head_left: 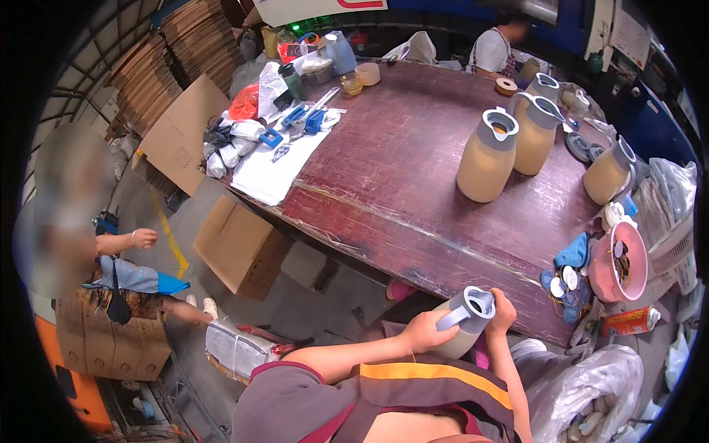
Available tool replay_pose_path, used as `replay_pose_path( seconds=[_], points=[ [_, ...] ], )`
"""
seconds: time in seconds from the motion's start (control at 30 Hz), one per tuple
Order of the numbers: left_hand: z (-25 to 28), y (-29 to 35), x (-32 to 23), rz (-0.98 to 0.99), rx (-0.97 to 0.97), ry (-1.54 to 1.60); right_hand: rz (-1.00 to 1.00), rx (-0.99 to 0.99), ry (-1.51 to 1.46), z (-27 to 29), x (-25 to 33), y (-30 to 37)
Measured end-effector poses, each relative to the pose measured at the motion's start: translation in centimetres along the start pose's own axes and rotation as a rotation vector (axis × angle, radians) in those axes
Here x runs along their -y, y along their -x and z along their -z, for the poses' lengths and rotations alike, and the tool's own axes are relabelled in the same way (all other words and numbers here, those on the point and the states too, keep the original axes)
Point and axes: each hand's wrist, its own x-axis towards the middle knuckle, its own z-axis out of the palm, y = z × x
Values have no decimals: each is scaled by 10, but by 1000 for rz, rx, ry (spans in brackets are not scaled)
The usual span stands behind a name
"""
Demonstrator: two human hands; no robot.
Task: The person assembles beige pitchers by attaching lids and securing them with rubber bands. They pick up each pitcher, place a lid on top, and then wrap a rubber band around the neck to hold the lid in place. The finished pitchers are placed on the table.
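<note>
Close to my body, just off the table's near edge, is a beige jug with a grey collar and handle (464, 341). My left hand (428, 333) is closed around its side by the handle. At the rim on the other side, my right hand (503, 313) has its fingers bent and pressed against the grey collar. The jug leans slightly, and its dark mouth faces up. Further up the table stand similar beige jugs: one in front (486, 166), one behind it (533, 140), and one tilted at the right (608, 174).
The dark red table (413, 140) carries white sheets with blue tools (306, 122) at left. A pink basin (639, 255), small blue and white discs (569, 284) and a spray can (630, 322) lie right. One person (490, 52) sits beyond; another (122, 244) is left, near cardboard boxes (240, 240).
</note>
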Motion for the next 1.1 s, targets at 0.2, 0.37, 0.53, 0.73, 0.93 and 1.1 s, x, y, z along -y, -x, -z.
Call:
replay_pose_path(
  seconds=[0.2,0.37,0.53,0.73,0.93,1.1],
  points=[
    [-1,1,0,-20,-3,13,94,-86,1,-7,-8,4],
    [-2,-1,0,-42,1,1,115,-77,-35,-5,-8,2],
    [-2,-1,2,-102,-23,16,101,-63,-75,-1,1,0],
    [-6,-3,6,-132,-95,-9,45,-22,-79,0,-1,0],
    [-4,-2,3,-88,-70,-8,-3,14,15,0,-3,2],
    [-4,-2,6,-73,-53,0,5,-37,-38,-4,-2,0]
  ],
)
